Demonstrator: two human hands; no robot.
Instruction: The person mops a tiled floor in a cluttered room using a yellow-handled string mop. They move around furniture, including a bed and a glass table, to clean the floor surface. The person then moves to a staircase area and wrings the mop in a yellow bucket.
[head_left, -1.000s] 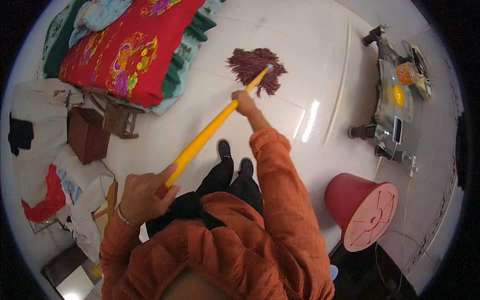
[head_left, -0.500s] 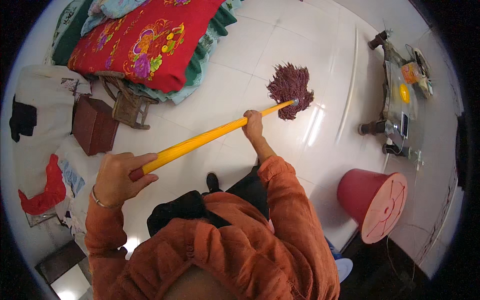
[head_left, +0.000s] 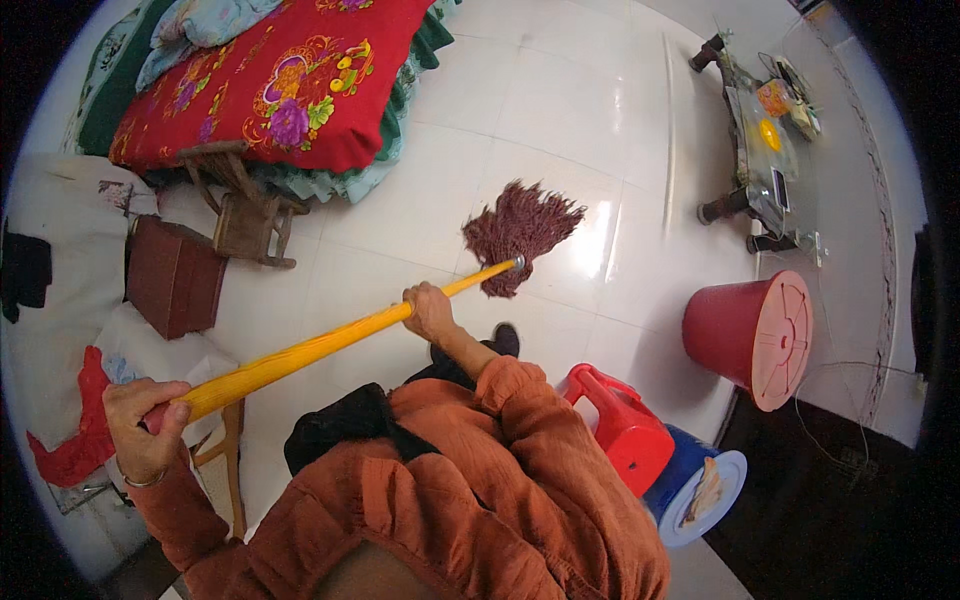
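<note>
Mop [head_left: 370, 326], its soft strands [head_left: 520, 228] spread well in from the right edge of the floor [head_left: 570, 110], should feel light, its stiff pole [head_left: 270, 368] best held as now: left hand [head_left: 145, 430] clasping its end, right hand [head_left: 430, 310] gripping nearer the strands.

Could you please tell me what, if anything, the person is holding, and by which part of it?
A mop, by its yellow handle: the left hand grips its reddish end, the right hand grips farther down, nearer the mop head.
</note>
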